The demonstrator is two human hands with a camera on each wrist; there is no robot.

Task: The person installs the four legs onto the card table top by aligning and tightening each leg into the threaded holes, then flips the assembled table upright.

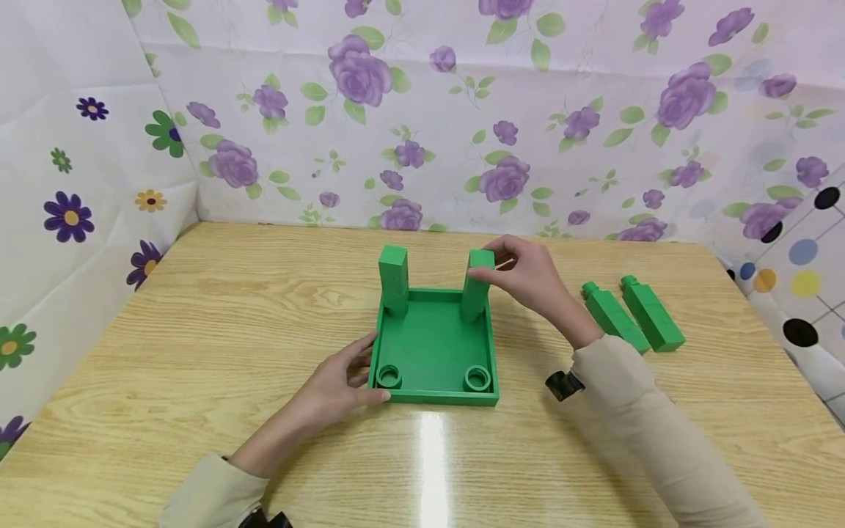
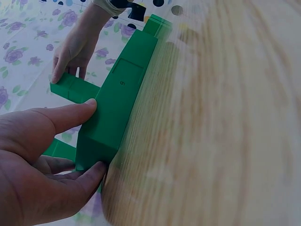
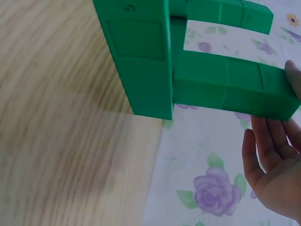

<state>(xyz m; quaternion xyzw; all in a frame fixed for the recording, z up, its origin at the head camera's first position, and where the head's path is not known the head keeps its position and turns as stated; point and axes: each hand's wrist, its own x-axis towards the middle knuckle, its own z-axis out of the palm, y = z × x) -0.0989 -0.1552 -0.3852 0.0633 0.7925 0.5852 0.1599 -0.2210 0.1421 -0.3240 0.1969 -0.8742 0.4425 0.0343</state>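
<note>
Your left hand [image 1: 330, 389] is gripping the green tray [image 1: 432, 398] at its near-left corner, thumb and fingers pinching the rim; the tray is resting on the tabletop [image 1: 264, 293]. A near-left ring [image 1: 389, 386] is sitting inside that corner, and the first post [image 1: 394, 282] is standing upright in the tray's far-left corner. A near-right ring [image 1: 477, 389] is matching it across the tray. The second post [image 1: 475, 295] is standing in the far-right corner, your right hand [image 1: 530, 275] pinching its top between thumb and fingers. Two loose posts [image 1: 653, 314] are lying right of the tray.
</note>
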